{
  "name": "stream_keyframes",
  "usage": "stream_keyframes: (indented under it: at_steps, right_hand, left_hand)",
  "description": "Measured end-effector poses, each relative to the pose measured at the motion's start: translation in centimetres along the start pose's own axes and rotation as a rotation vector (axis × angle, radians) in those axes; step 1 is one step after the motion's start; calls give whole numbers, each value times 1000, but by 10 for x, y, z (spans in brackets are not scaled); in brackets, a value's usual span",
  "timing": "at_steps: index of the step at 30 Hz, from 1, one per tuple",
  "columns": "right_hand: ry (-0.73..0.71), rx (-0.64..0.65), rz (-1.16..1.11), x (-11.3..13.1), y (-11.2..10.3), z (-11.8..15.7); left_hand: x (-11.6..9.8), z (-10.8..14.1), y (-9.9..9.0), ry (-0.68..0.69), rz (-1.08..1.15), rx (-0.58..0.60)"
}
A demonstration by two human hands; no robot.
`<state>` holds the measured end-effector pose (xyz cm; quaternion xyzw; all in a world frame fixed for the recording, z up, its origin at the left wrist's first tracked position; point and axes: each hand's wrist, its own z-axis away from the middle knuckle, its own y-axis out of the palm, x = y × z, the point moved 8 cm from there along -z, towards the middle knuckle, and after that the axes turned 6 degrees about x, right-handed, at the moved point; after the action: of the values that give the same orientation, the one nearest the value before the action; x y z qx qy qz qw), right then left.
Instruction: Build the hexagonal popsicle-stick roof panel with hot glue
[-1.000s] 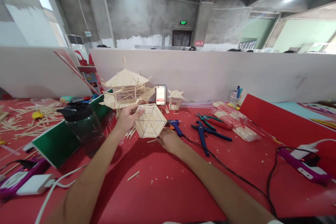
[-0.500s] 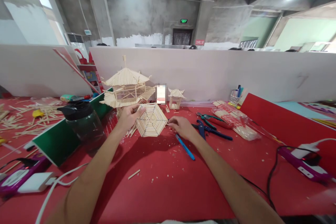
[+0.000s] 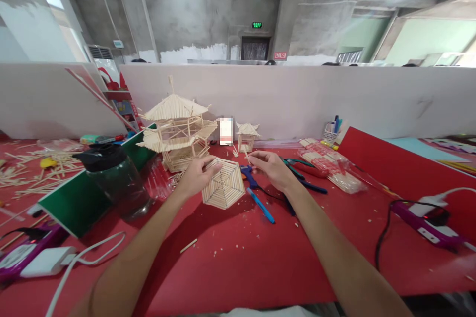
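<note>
My left hand [image 3: 198, 176] is closed on the upper left edge of a hexagonal panel [image 3: 223, 185] made of concentric pale wooden sticks, held tilted above the red table. My right hand [image 3: 270, 168] is pinched around a short wooden stick [image 3: 247, 154], to the right of the panel and above it. Between the panel and my right hand is a blue glue gun [image 3: 250, 176] with an orange tip. A blue pen [image 3: 261, 206] lies just below it. Behind my left hand stands a large stick pavilion [image 3: 176, 129]; a small stick pavilion [image 3: 248, 137] stands behind my right.
Pliers [image 3: 308, 168] and bagged sticks [image 3: 332, 166] lie on the right. A dark water bottle [image 3: 117, 183] stands by a green board [image 3: 70, 208] at left. Power strips [image 3: 427, 225] with cables sit at both sides. A white partition [image 3: 297, 101] closes the back.
The panel has moved right and slightly down with my left hand. My right hand has risen and now shows a short stick. The glue gun now appears farther left, beside the panel.
</note>
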<state>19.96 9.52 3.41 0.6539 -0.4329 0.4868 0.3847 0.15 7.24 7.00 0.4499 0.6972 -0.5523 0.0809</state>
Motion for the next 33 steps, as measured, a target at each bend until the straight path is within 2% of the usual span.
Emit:
stream_keyframes:
  at_steps: [3,8,13,20,27,30,33]
  right_hand:
    - [-95,-28,197,14,4,1]
    - [-386,-64,739,45,25,13]
    - [-497,-7,976,48,48,20]
    - [-546,26,1036,44,53,22]
    - [-580,-10,1094,46,58,25]
    - [-569,-29,1040,49,53,25]
    - [-516,-89,855,51,38,22]
  left_hand:
    - [-4,0,4,24,-30,15]
    - [-6,1,11,15,-56,38]
    - [-8,3,14,-3,-97,21]
    - [-8,3,17,-34,-98,29]
    - [-7,4,17,-43,-71,26]
    - [-7,3,18,-47,-32,30]
    - [-5,2,18,-45,37,23]
